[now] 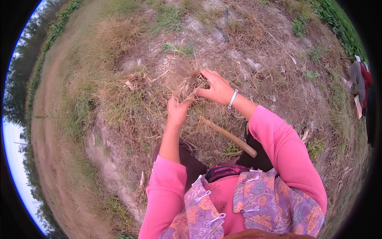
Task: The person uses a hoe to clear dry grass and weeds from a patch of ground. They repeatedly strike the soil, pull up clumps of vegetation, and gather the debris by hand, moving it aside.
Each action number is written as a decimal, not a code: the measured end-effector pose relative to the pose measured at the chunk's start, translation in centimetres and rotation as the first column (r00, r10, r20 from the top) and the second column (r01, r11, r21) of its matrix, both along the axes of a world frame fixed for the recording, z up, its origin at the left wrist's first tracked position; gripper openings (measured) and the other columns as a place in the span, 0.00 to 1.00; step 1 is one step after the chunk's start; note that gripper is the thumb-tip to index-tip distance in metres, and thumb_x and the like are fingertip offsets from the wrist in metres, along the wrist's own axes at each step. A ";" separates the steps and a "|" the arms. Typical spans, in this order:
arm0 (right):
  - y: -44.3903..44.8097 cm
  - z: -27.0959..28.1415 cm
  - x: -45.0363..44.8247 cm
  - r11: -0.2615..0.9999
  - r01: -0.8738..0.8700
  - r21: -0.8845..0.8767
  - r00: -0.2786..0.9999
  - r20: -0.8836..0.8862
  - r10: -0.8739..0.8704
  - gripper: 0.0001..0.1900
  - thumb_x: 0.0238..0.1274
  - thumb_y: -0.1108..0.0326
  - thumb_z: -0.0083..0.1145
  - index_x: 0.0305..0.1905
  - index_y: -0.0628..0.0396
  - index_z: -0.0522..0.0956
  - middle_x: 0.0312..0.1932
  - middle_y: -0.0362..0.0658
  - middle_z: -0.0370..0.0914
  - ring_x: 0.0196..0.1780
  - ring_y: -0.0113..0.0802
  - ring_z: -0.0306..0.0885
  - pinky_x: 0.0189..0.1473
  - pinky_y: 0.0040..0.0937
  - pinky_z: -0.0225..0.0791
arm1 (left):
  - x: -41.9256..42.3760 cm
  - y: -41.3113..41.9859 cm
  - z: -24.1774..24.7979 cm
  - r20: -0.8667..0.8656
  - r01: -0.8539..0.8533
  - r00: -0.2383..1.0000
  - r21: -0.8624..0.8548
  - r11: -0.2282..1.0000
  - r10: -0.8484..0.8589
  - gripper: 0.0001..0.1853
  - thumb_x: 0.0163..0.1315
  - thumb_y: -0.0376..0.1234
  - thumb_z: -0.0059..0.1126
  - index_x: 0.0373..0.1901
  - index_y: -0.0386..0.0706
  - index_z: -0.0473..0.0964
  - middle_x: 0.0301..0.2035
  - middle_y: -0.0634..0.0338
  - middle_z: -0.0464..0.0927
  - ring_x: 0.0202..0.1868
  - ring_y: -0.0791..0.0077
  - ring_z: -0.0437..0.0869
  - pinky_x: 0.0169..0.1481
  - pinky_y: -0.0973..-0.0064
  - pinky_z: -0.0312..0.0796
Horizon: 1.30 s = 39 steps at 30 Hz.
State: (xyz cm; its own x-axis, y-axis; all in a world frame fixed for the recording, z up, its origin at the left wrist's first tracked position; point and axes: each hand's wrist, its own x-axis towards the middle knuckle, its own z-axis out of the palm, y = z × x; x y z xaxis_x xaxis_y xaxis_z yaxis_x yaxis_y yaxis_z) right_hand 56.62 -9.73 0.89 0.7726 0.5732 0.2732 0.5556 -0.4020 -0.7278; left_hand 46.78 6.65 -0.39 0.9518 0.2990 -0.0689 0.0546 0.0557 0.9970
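Note:
My left hand (178, 110) and my right hand (215, 87) are both closed around a loose bundle of dry grass (184, 82), held in front of me above the ground. The left grips its lower end; the right, with a silver bangle (233, 99) at the wrist, holds its right side, thumb and fingers curved about it. Some of the bundle is blurred. Below my hands a wooden tool handle (228, 136) slants across the grass towards my right knee; its far end is hidden in the grass.
A clump of dry stalks (134, 83) lies left of the bundle. Weedy ground with pale soil (197, 25) spreads around. Green leafy plants (340, 24) edge the upper right. Another person, partly visible in grey and red clothing (359, 79), is at the far right.

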 end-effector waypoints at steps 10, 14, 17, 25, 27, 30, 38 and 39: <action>-3.1 -1.2 3.9 0.960 -0.023 0.278 0.872 -0.464 0.156 0.16 0.58 0.65 0.62 0.49 0.61 0.79 0.38 0.44 0.83 0.41 0.26 0.75 0.48 0.31 0.69 | 1.4 0.9 1.1 -0.017 -0.041 0.999 -0.025 0.999 0.040 0.27 0.57 0.30 0.63 0.60 0.34 0.69 0.40 0.59 0.80 0.38 0.79 0.80 0.46 0.80 0.70; -3.9 -0.9 4.8 0.946 0.106 0.308 0.845 -0.528 0.077 0.18 0.56 0.64 0.63 0.50 0.61 0.79 0.39 0.43 0.82 0.42 0.28 0.75 0.49 0.31 0.69 | 2.3 3.5 1.8 -0.006 -0.081 0.997 -0.001 0.997 0.081 0.25 0.60 0.31 0.60 0.60 0.36 0.69 0.40 0.60 0.80 0.39 0.79 0.79 0.47 0.81 0.69; -4.4 -1.5 5.5 0.935 0.179 0.307 0.847 -0.532 0.012 0.19 0.55 0.63 0.63 0.49 0.61 0.79 0.40 0.44 0.82 0.42 0.29 0.76 0.48 0.31 0.69 | 3.8 3.6 2.7 -0.010 -0.239 0.971 0.051 0.970 0.240 0.22 0.62 0.34 0.59 0.58 0.38 0.72 0.46 0.59 0.80 0.45 0.78 0.78 0.51 0.78 0.68; -4.3 -4.3 6.7 0.929 0.274 0.249 0.853 -0.510 -0.115 0.22 0.54 0.59 0.64 0.50 0.61 0.79 0.41 0.48 0.82 0.44 0.34 0.78 0.50 0.33 0.69 | 3.4 -1.0 0.8 -0.103 0.203 0.978 0.226 0.953 -0.184 0.53 0.52 0.61 0.61 0.69 0.34 0.56 0.61 0.40 0.67 0.65 0.53 0.67 0.68 0.60 0.59; -4.0 -3.2 6.0 0.943 0.267 0.197 0.858 -0.494 -0.140 0.22 0.54 0.59 0.64 0.50 0.61 0.79 0.41 0.49 0.82 0.45 0.34 0.78 0.50 0.33 0.69 | 3.3 -2.7 0.0 -0.130 0.191 0.980 0.403 0.895 -0.150 0.57 0.49 0.59 0.64 0.72 0.34 0.49 0.62 0.37 0.65 0.66 0.51 0.66 0.69 0.60 0.59; -3.7 -1.7 5.1 0.967 0.243 0.077 0.857 -0.484 -0.177 0.19 0.53 0.63 0.65 0.49 0.60 0.80 0.40 0.41 0.82 0.44 0.27 0.75 0.50 0.30 0.68 | 3.2 -4.3 0.2 -0.247 0.141 0.968 0.429 0.892 -0.034 0.46 0.51 0.46 0.68 0.69 0.34 0.58 0.57 0.42 0.72 0.60 0.57 0.73 0.65 0.65 0.64; -5.6 -3.8 6.4 0.981 0.050 0.189 0.927 -0.374 0.025 0.22 0.49 0.64 0.65 0.49 0.63 0.78 0.38 0.52 0.82 0.40 0.39 0.79 0.47 0.36 0.70 | 4.0 -1.1 -1.1 -0.187 0.007 0.982 0.063 0.998 0.004 0.16 0.58 0.28 0.60 0.49 0.37 0.77 0.35 0.61 0.80 0.35 0.77 0.80 0.41 0.77 0.72; -5.4 -3.6 6.6 0.988 0.022 0.153 0.948 -0.317 0.027 0.22 0.48 0.64 0.65 0.49 0.62 0.78 0.38 0.53 0.82 0.40 0.40 0.79 0.47 0.36 0.70 | 4.0 -1.1 -0.9 -0.209 0.014 0.978 0.025 1.000 -0.008 0.15 0.58 0.27 0.59 0.49 0.37 0.77 0.35 0.61 0.80 0.34 0.77 0.80 0.40 0.77 0.72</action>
